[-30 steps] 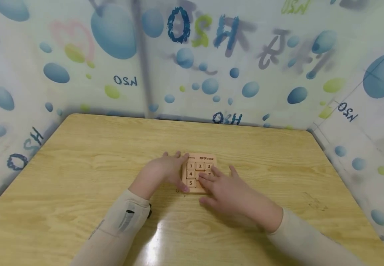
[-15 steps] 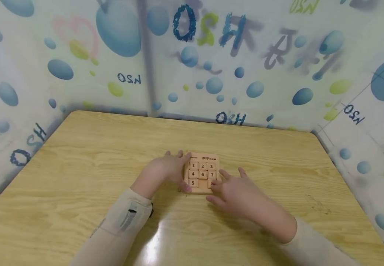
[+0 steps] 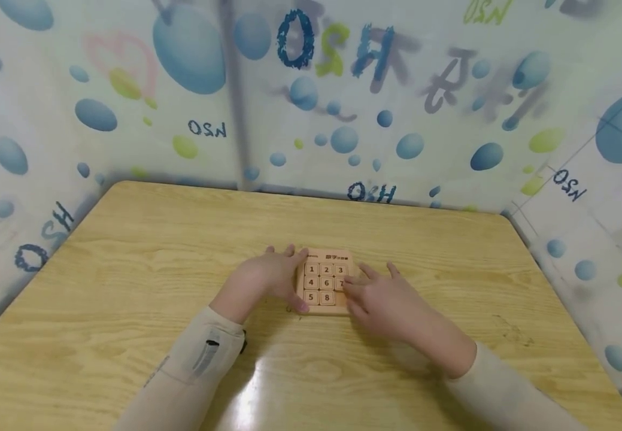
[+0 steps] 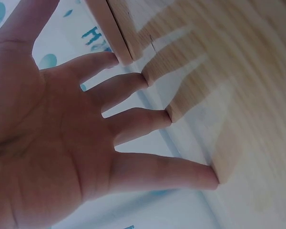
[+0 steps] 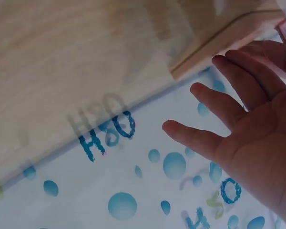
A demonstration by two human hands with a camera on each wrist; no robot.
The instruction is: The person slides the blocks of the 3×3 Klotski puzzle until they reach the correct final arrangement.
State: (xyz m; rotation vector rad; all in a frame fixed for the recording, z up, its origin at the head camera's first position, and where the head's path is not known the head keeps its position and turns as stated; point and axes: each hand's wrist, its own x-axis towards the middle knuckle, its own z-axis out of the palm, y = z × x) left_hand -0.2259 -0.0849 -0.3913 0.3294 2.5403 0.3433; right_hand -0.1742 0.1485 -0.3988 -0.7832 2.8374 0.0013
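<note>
We see the number board (image 3: pixel 321 310) lying flat on the counter (image 3: pixel 181 239), between the two hands. The left hand (image 3: pixel 274 272) is spread along the board's side, with its index finger at the far corner and its thumb at the near one; it is not clenched, it braces with rather straight fingers, and in the left wrist view the outer fingertips appear to rest on the counter. The right hand (image 3: pixel 386 299) is also loose and grasps nothing: its leading fingertips are on, or just over, the tile 7 (image 3: pixel 340 284), and we cannot tell how firmly they press, while its little finger is spread away from the others. The free place (image 3: pixel 340 298) is beside the right thumb, and the tile 8 (image 3: pixel 327 297) lies next to it, on the side toward the left hand. From here, in our judgement, the tile 7 could jam if the right fingertips would push it askew, or if too much downward pressure would increase the friction. A low fingertip could also drag the tile 8 into the same gap, and block it. If the left hand braces too weakly, the whole board could turn on the counter. Lastly, the right fingers partly cover the tile 7, so its edge may be misjudged.
</note>
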